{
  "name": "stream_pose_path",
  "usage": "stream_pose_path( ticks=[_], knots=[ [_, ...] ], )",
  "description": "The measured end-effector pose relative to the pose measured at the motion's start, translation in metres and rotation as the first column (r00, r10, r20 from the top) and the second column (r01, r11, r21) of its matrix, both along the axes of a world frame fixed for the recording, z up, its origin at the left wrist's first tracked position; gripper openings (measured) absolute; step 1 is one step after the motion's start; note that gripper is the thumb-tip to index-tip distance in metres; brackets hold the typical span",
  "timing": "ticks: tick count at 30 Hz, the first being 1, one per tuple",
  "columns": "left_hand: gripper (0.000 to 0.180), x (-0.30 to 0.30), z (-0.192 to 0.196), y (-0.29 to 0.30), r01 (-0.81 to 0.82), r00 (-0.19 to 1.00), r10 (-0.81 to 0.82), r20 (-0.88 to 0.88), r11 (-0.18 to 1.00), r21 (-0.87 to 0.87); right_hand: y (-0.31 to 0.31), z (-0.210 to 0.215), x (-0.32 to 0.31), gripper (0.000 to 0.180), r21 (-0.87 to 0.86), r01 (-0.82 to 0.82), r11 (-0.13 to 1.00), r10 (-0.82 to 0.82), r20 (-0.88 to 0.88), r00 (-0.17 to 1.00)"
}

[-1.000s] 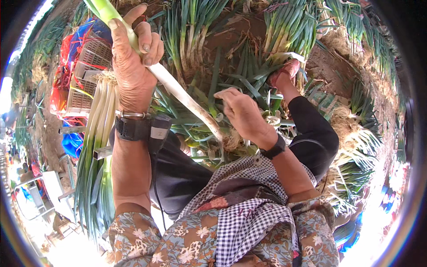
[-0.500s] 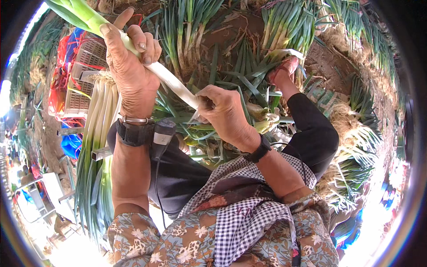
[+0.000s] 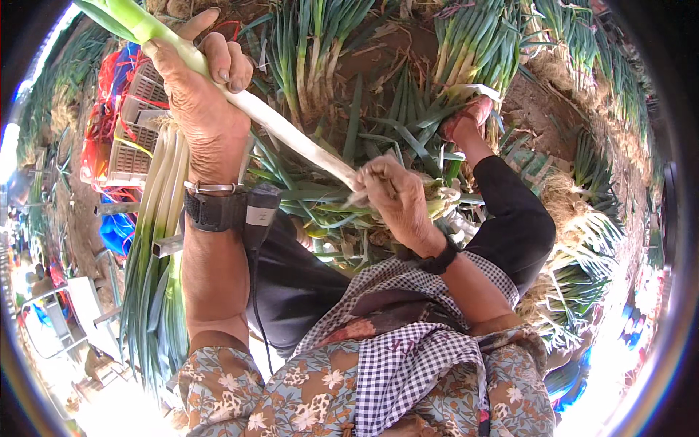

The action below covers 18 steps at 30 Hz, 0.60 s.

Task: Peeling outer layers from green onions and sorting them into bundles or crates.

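Note:
A long green onion [image 3: 295, 137] with a white shank slants across the upper middle, its green top running off at the upper left. My left hand [image 3: 200, 95] is closed round the upper part of the shank, thumb along one side and the index finger sticking out. At the lower, root end my right hand [image 3: 399, 200] has its fingers curled in against the stalk. Thin, pale wisps show by those fingertips; the fingers hide the very end. Left of my left forearm, a bundle of trimmed green onions [image 3: 156, 211] lies with white ends up.
Loose leaves and peelings [image 3: 320, 211] cover the ground between my legs. Standing bunches of green onions [image 3: 473, 47] line the far side, and more with shaggy roots [image 3: 564, 197] lie at the right. A pale plastic crate [image 3: 135, 146] with red bags stands at the left.
My right hand has moved right and slightly down along the stalk, baring more white shank. My left hand has shifted slightly left, still round the green onion.

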<state>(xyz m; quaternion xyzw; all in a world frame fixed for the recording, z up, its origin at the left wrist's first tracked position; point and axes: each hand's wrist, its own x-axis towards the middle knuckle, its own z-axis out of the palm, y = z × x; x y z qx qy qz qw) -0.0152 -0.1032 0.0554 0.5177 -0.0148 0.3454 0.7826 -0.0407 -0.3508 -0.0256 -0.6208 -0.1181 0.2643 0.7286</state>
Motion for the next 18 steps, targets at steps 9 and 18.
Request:
stream_pose_path(
  ticks=[9,18],
  knots=[
    [0.079,0.0,0.004,-0.007,-0.039,0.999,0.04,-0.012,0.997,0.066,-0.037,-0.01,0.026,0.024,-0.596,0.127,0.793,0.358,0.625,0.693],
    [0.066,0.006,-0.003,-0.022,0.048,0.999,-0.048,0.015,0.999,0.025,0.024,-0.001,0.018,0.028,-0.463,0.088,0.882,0.262,0.636,0.726]
  ],
)
